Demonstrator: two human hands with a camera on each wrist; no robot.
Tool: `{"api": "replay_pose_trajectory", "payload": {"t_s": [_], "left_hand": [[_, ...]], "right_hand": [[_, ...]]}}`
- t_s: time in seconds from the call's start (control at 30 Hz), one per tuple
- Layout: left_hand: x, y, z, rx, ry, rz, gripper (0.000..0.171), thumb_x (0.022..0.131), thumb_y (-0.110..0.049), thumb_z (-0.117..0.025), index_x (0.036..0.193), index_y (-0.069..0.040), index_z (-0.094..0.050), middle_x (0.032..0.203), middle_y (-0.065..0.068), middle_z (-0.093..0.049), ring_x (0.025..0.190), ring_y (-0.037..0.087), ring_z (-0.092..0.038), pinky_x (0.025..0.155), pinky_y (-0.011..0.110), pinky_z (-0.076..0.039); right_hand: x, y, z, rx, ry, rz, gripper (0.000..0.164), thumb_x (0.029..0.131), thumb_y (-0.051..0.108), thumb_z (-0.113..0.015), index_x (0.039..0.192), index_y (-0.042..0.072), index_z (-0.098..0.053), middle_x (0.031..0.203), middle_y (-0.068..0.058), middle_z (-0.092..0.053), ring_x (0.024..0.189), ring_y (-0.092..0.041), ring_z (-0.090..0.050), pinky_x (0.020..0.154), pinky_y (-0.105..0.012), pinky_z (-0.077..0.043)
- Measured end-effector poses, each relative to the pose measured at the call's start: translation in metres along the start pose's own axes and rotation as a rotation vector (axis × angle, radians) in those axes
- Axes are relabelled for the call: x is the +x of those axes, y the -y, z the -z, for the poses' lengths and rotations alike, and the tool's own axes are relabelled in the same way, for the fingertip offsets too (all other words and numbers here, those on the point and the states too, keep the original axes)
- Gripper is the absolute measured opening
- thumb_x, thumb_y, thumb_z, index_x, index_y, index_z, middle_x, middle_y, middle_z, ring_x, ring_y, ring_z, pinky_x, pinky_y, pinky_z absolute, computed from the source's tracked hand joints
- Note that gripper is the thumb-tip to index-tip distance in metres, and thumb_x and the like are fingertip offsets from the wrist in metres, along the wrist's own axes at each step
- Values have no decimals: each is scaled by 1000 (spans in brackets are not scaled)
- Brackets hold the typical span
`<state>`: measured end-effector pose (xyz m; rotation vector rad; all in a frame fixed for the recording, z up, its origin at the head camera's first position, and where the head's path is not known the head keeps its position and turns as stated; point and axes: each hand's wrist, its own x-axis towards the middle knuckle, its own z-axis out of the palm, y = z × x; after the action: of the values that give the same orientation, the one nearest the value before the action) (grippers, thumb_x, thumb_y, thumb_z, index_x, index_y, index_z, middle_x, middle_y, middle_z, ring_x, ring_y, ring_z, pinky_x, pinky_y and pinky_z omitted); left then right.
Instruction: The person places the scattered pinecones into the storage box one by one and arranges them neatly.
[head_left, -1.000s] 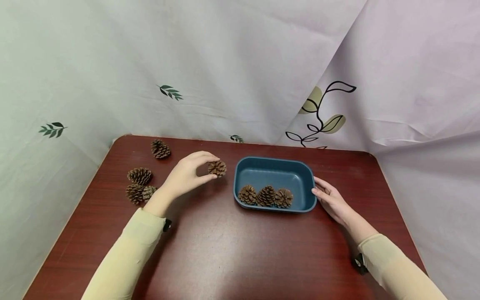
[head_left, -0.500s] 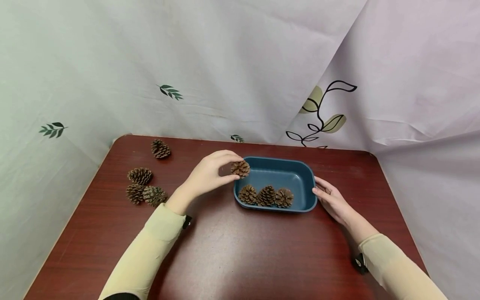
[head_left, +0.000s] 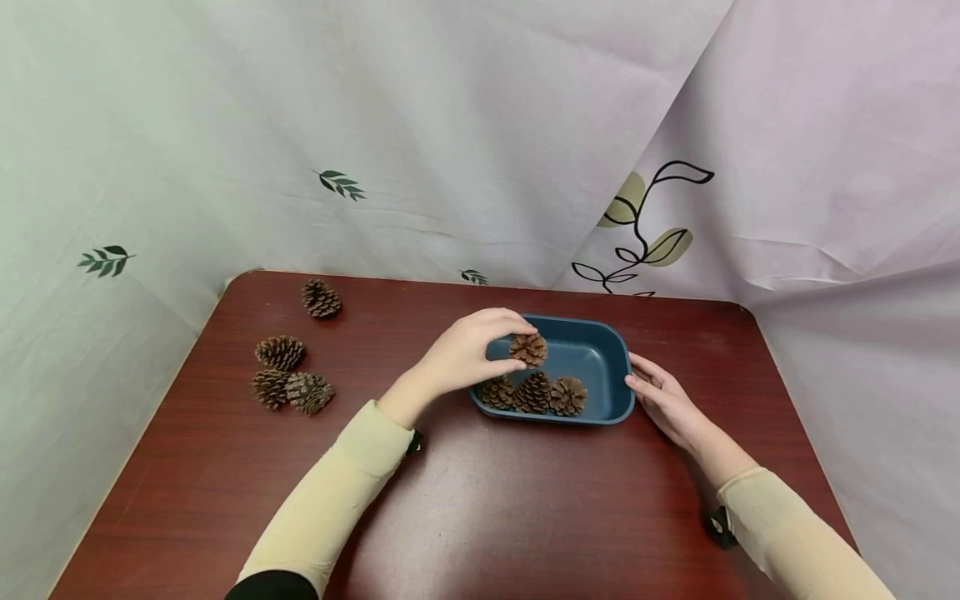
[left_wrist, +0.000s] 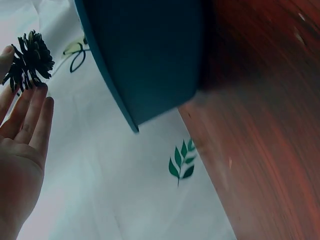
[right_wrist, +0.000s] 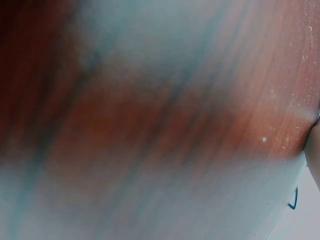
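Note:
In the head view my left hand (head_left: 474,352) pinches a brown pine cone (head_left: 529,350) between thumb and fingers, above the left part of a blue plastic tub (head_left: 592,422). The left wrist view also shows this pine cone (left_wrist: 35,57) at the fingertips, with the tub's dark blue wall (left_wrist: 145,55) beside the hand. Several pine cones line the tub's near side, among them an upright one (head_left: 532,393); the leftmost is partly hidden by my left hand. My right hand (head_left: 667,404) holds the tub's right end, thumb at the rim and fingers along the outer side.
Several more pine cones lie at the table's left: one near the back edge (head_left: 321,298), another (head_left: 280,352) in front of it, and a touching pair whose right cone (head_left: 309,392) looks greyer. Pale cloth (head_left: 450,150) hangs behind the reddish-brown table (head_left: 510,508).
My left hand has carried its pine cone rightward, from the bare table left of the tub to over the tub's inside. The right hand and the tub have stayed in place.

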<state>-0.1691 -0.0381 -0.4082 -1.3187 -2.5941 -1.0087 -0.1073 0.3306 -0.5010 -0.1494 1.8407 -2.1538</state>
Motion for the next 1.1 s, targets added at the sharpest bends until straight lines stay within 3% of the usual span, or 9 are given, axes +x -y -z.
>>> {"api": "replay_pose_trajectory", "payload": {"t_s": [0.13, 0.43, 0.83, 1.1], "left_hand": [[7, -5, -10, -8, 14, -20, 46, 93, -27, -85, 135, -14, -72, 134, 2, -72, 129, 18, -65, 115, 34, -52], [24, -12, -34, -44, 77, -38, 45, 96, -30, -82, 137, -15, -71, 137, 2, -70, 131, 17, -64, 115, 31, -52], [46, -24, -62, -78, 175, -53, 43, 97, -27, -81, 137, -14, -71, 140, 2, -69, 133, 15, -63, 117, 30, -51], [55, -33, -75, -68, 207, -36, 41, 97, -25, -81, 136, -15, -72, 141, 1, -68, 132, 15, -63, 116, 26, -51]], "right_hand": [[0, 1, 0, -2, 10, 10, 46, 112, 4, -46, 158, 9, -42, 139, 17, -64, 128, 6, -60, 106, -10, -50], [1, 0, 0, 8, -3, 2, 45, 112, 3, -45, 157, 5, -42, 138, 17, -65, 128, 6, -61, 106, -10, -49], [2, -2, 0, 36, 11, 38, 40, 112, 2, -44, 149, 14, -51, 137, 16, -67, 128, 6, -61, 106, -10, -49], [1, 0, 0, -3, -3, -2, 42, 114, 6, -44, 156, 7, -42, 139, 22, -62, 129, 10, -58, 107, -9, -47]]}}
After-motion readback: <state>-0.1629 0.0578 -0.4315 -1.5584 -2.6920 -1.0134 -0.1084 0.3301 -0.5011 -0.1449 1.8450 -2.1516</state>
